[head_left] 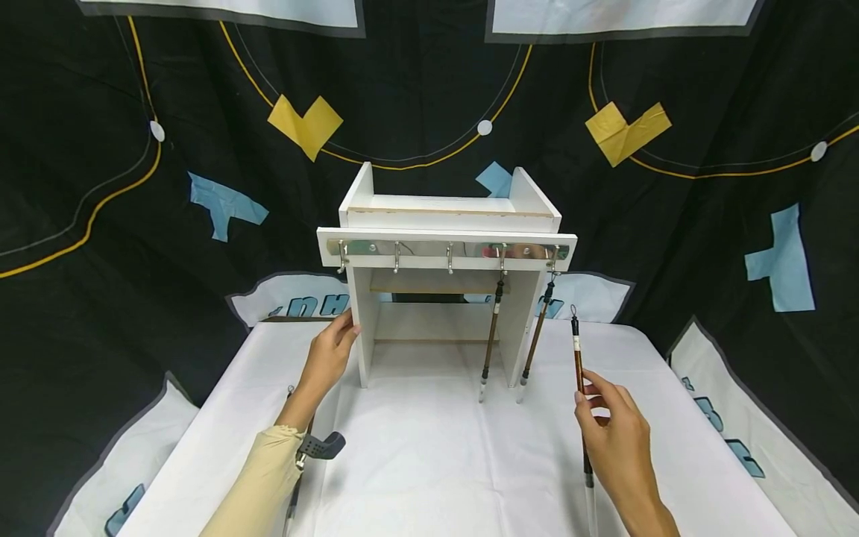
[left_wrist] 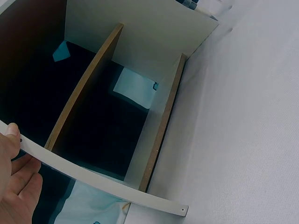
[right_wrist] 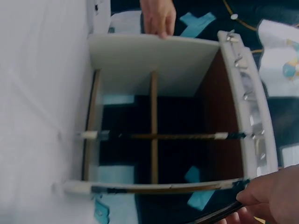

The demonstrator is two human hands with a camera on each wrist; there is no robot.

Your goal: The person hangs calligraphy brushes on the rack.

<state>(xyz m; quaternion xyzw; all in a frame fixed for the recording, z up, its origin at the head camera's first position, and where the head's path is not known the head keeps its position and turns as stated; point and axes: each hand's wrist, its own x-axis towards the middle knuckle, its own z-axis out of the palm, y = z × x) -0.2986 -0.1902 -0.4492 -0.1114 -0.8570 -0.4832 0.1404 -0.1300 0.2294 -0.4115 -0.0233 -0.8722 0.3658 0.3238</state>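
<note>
A small white shelf unit point(head_left: 363, 328) stands on the table, with a row of metal hooks point(head_left: 450, 259) along its front rail. My left hand point(head_left: 327, 358) grips the edge of its left side panel, thumb on the front edge in the left wrist view. Two calligraphy brushes, one inner point(head_left: 493, 328) and one outer point(head_left: 535, 335), hang tip down by loops from the two rightmost hooks. To the right of the shelf, my right hand point(head_left: 617, 429) pinches a third calligraphy brush point(head_left: 576, 350) by its brown handle, upright, loop at the top and clear-covered tip down.
Another brush point(head_left: 293, 492) lies on the white-covered table point(head_left: 416, 462), partly hidden under my left forearm. Behind the table hangs a black cloth point(head_left: 416, 89) with yellow and blue patches. A dark strap point(head_left: 323, 446) is round my left wrist.
</note>
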